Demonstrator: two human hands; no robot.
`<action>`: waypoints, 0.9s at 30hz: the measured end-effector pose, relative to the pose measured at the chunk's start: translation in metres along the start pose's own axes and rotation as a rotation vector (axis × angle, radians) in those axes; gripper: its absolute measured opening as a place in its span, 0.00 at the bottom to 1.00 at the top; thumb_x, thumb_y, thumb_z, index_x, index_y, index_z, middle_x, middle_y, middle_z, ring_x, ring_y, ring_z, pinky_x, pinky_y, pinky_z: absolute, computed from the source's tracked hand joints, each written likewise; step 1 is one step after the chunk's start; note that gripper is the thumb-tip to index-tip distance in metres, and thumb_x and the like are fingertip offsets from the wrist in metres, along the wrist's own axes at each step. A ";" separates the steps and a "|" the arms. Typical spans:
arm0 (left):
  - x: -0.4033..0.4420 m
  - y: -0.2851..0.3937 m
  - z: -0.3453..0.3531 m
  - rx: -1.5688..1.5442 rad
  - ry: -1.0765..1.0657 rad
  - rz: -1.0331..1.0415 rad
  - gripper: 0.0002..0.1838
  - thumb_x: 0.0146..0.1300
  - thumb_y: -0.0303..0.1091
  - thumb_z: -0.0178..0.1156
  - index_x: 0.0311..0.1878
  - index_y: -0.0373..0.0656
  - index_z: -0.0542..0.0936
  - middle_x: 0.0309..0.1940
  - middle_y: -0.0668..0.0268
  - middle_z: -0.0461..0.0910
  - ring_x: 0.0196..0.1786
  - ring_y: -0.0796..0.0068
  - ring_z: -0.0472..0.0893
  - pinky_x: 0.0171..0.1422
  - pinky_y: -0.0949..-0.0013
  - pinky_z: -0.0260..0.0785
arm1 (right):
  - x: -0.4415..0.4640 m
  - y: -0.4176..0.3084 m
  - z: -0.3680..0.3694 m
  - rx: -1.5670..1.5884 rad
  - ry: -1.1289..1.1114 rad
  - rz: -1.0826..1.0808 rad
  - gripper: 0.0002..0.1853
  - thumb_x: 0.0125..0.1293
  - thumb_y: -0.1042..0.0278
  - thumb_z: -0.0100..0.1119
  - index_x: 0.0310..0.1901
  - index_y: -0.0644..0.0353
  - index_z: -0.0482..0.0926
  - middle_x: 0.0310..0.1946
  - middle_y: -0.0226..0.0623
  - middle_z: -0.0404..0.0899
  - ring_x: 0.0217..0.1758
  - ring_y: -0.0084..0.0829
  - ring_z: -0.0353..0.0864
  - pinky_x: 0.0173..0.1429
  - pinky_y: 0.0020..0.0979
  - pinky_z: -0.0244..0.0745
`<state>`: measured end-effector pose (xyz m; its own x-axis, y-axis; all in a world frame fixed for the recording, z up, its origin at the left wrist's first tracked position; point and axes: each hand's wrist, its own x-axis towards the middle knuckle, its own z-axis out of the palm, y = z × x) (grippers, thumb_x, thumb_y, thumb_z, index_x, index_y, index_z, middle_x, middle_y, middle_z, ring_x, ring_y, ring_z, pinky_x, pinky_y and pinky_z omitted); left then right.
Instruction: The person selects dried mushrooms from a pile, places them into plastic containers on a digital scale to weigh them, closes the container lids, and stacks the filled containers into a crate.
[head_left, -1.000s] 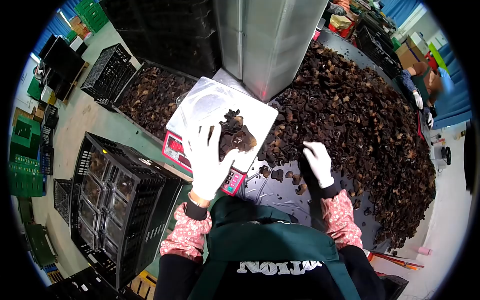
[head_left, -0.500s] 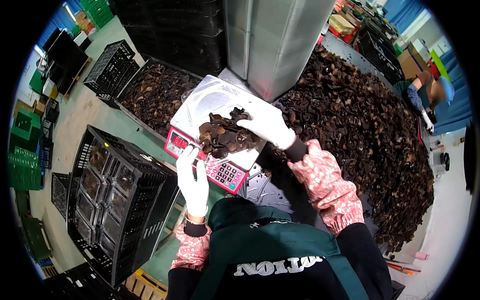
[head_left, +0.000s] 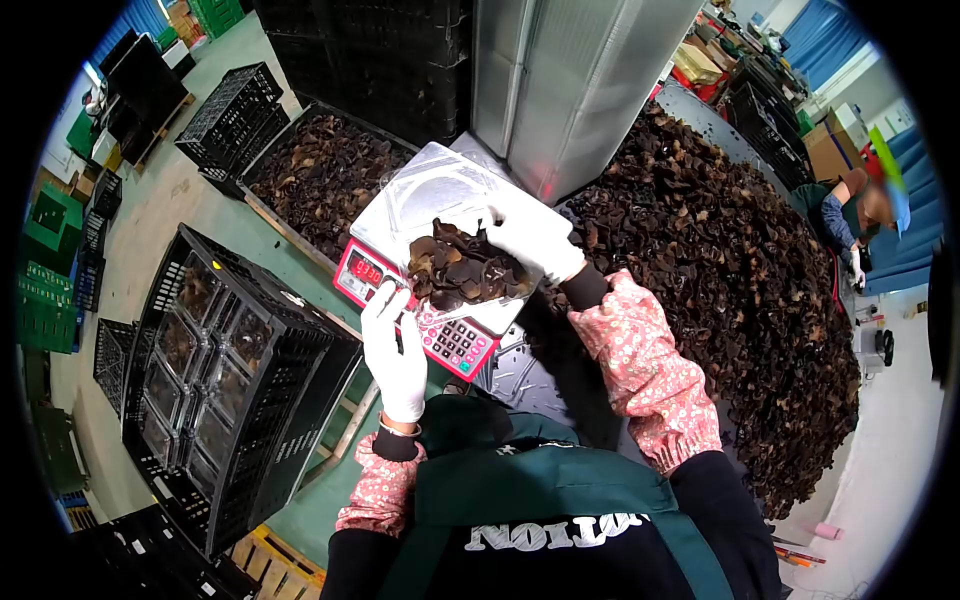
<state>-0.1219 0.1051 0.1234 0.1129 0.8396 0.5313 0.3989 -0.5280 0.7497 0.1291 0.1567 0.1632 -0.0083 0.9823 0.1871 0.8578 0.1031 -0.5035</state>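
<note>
A pile of dark brown wood ear mushrooms (head_left: 465,268) sits on the steel plate of a red and white digital scale (head_left: 400,213); a clear rim shows faintly around the pile. My right hand (head_left: 530,243), in a white glove, lies over the pile's far right edge. Its fingertips reach the mushrooms, and nothing shows in its grasp. At the near left corner of the scale is my left hand (head_left: 395,360), also gloved, its thumb and fingers apart beside the red display (head_left: 366,270) and the pile.
A large heap of wood ears (head_left: 720,300) spreads to the right. More fill a tray (head_left: 290,235) at upper left. Clear boxes (head_left: 180,345) sit in a black crate (head_left: 290,400) on the left. Grey metal ducting (head_left: 575,100) rises behind the scale. A co-worker (head_left: 850,215) stands at far right.
The view has shifted slightly. My right hand has drawn back a little to the right along the pile's edge. The display's reading has changed. My left hand stays by the scale's corner.
</note>
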 end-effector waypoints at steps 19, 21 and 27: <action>-0.069 0.054 0.056 -0.374 -0.677 0.282 0.10 0.61 0.22 0.63 0.45 0.38 0.86 0.39 0.58 0.86 0.41 0.59 0.85 0.47 0.63 0.78 | -0.267 0.099 0.029 -0.171 0.494 0.380 0.08 0.62 0.73 0.66 0.42 0.60 0.81 0.47 0.40 0.80 0.51 0.41 0.78 0.60 0.36 0.71; -0.066 0.053 0.056 -0.335 -0.633 0.313 0.11 0.61 0.22 0.63 0.46 0.38 0.86 0.39 0.59 0.86 0.40 0.59 0.85 0.46 0.63 0.78 | -0.268 0.099 0.032 -0.301 0.450 0.373 0.10 0.63 0.71 0.66 0.45 0.59 0.83 0.50 0.41 0.81 0.54 0.43 0.77 0.62 0.37 0.71; -0.063 0.040 0.044 -0.255 -0.519 0.205 0.08 0.61 0.25 0.61 0.42 0.40 0.86 0.35 0.60 0.85 0.37 0.61 0.85 0.43 0.65 0.77 | -0.244 0.069 0.020 -0.102 0.576 0.346 0.16 0.65 0.71 0.65 0.54 0.58 0.83 0.56 0.43 0.80 0.59 0.41 0.77 0.65 0.36 0.70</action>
<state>-0.0734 0.0369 0.1024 0.6186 0.6363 0.4609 0.0990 -0.6451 0.7577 0.1806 -0.0725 0.0662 0.5257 0.7135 0.4631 0.8064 -0.2446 -0.5385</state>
